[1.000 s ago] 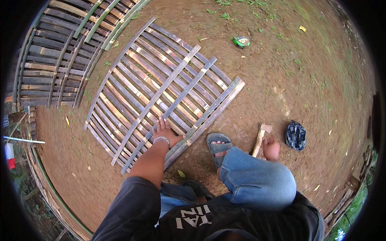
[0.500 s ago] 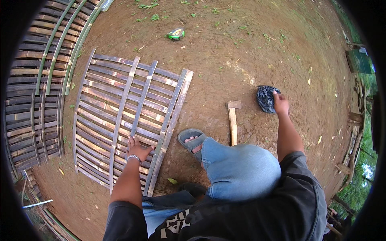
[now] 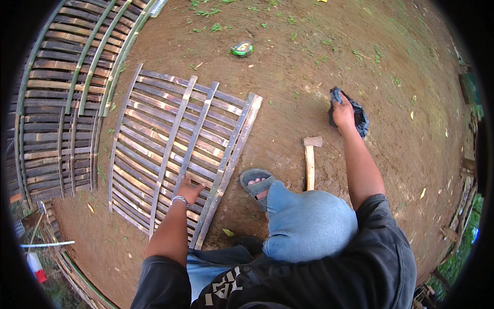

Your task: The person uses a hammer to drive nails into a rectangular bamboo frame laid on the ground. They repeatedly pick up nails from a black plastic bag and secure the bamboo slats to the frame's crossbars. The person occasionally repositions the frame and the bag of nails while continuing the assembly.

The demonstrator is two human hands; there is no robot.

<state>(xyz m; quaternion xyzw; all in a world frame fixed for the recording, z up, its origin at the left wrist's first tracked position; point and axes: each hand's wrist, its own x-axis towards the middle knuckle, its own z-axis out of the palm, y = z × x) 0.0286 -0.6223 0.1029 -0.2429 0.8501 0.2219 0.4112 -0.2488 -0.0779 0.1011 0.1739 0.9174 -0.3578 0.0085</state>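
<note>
A slatted bamboo panel [image 3: 168, 136] lies flat on the ground at my left. My left hand [image 3: 190, 191], with a bracelet at its wrist, rests over the panel's slats near its near right part, fingers apart and holding nothing. Out to the right, my right hand [image 3: 343, 114] grips the rim of a black plastic bag [image 3: 360, 119]. The bag's mouth gapes beside my fingers, and its contents cannot be made out. Below the bag, a hatchet [image 3: 310, 164] with a pale wooden handle lies on the soil, its handle end hidden by my knee.
Larger slatted bamboo panels [image 3: 62, 98] fill the far left. A green and black tape measure [image 3: 242, 49] lies on the bare earth ahead. My sandalled foot [image 3: 257, 182] stands between the near panel and the hatchet. Wooden rails [image 3: 458, 221] run along the right edge.
My right hand has shifted its grip to the bag's far left rim, and the bag has opened out. My left hand has stayed on the panel. The whole view has shifted slightly.
</note>
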